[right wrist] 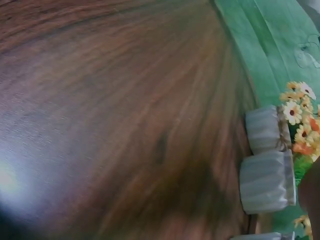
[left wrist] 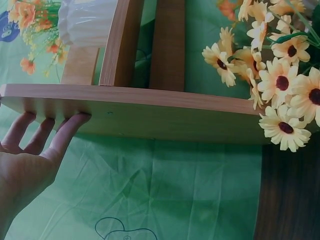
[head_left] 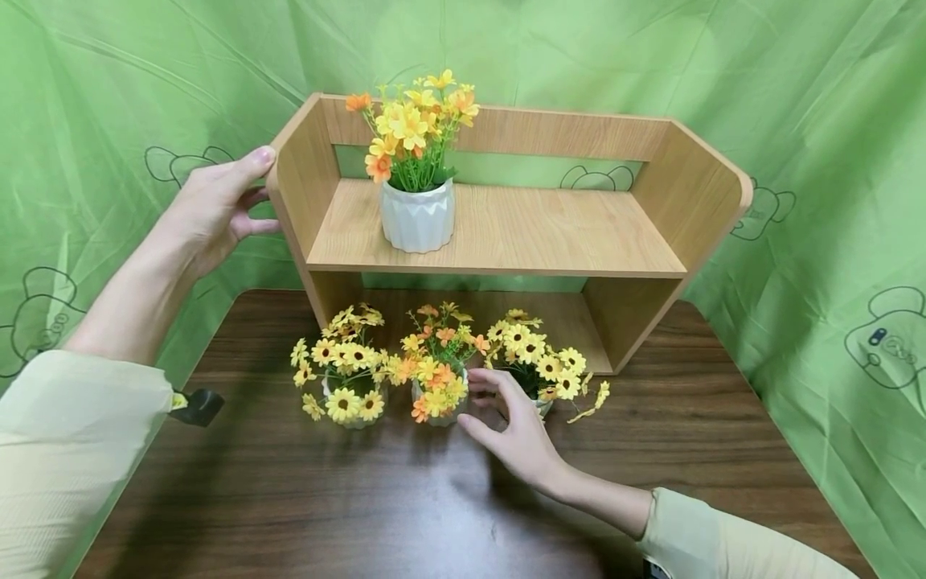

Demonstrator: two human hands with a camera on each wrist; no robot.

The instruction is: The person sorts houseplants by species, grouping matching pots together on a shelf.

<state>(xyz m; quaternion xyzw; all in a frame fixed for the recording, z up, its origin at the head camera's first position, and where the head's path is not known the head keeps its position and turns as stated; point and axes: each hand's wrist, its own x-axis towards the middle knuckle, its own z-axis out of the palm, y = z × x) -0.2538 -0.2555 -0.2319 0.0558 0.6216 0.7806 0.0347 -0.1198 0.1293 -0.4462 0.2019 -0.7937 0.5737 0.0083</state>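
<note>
My left hand [head_left: 217,201] holds the front edge of a wooden shelf's left side panel [head_left: 292,193], the thumb at the edge and several fingertips [left wrist: 75,122] against the outer face. On the upper board stands a white pot [head_left: 418,217] of yellow and orange flowers. Three potted flower bunches stand in a row before the shelf: yellow daisies [head_left: 350,362] at left, orange-yellow flowers [head_left: 437,378] in the middle, more daisies [head_left: 531,350] at right. My right hand [head_left: 521,442] is beside the middle pot, thumb and fingers spread apart; whether they touch it I cannot tell.
The dark wooden table [head_left: 362,515] carries the shelf and the front pots. Behind and around hangs a green cloth [head_left: 817,104] with bear drawings. Inside the shelf, the lower compartment lies behind the front flowers. A black strap end [head_left: 197,408] sticks out from the left cuff.
</note>
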